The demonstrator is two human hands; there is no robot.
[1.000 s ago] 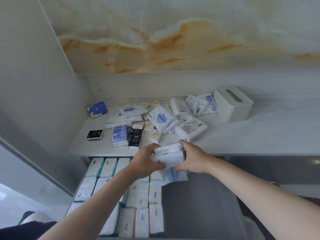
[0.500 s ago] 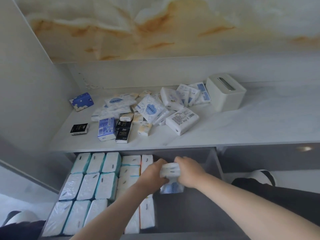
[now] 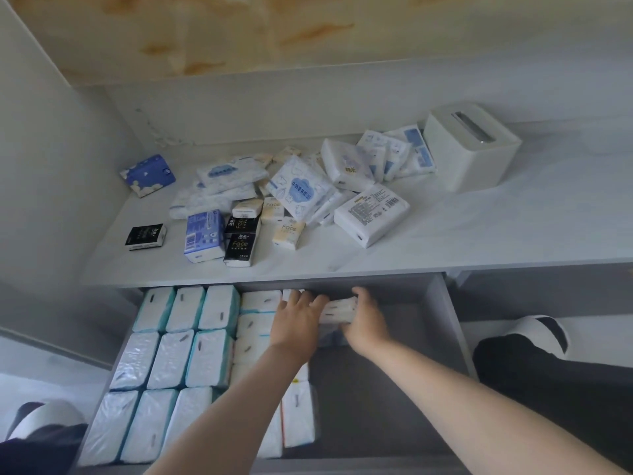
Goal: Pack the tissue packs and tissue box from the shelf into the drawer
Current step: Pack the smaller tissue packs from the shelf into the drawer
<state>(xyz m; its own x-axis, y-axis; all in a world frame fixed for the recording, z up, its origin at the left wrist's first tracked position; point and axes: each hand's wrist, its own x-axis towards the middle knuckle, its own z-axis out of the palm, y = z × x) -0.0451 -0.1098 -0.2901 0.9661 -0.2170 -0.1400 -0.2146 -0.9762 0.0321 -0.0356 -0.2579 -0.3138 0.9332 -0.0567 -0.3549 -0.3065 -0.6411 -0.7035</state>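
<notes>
While the right hand (image 3: 364, 320) grips a tissue pack (image 3: 337, 310), the left hand (image 3: 298, 317) covers its other end — hold unclear.

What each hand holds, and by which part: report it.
A white tissue pack: the left hand holds its left end, the right hand grips its right end.

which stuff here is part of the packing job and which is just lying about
Job: loose tissue packs on the shelf, tissue box, drawer, packed rows inside it, held packs between left hand and right hand.

Not part of it: right slipper, left slipper, marbled panel above.
</notes>
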